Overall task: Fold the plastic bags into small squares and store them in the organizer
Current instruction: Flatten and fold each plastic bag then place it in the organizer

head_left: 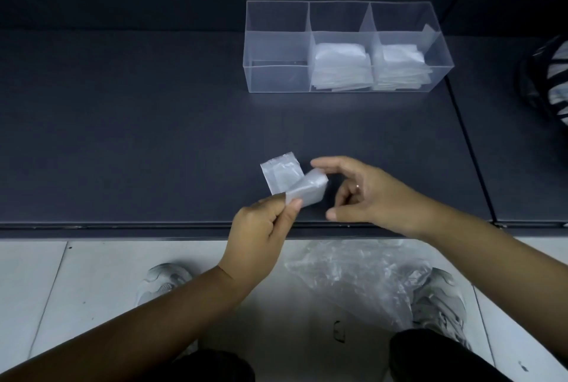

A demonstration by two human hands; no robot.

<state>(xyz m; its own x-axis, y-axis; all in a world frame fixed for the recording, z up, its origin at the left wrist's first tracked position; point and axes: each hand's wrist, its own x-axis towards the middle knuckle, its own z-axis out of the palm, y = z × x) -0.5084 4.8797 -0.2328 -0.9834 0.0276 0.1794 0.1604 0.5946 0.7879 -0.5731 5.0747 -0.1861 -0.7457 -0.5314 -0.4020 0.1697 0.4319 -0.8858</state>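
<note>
A narrow, partly folded clear plastic bag (284, 178) lies near the front edge of the dark shelf. My left hand (261, 234) pinches its near end between thumb and fingers and lifts that flap over. My right hand (362, 194) hovers just right of the flap, fingers loosely spread, forefinger tip close to the raised fold. The clear three-compartment organizer (276, 43) stands at the back right; its middle compartment holds a stack of folded bags (339, 66), the right compartment another stack (401, 69), and the left one holds nothing.
The dark shelf (123, 135) stretches left, with a seam on the right. A black mesh basket (547, 80) sits at the right edge. Below the shelf, loose crumpled plastic bags (359, 274) lie on the white tile floor between my shoes.
</note>
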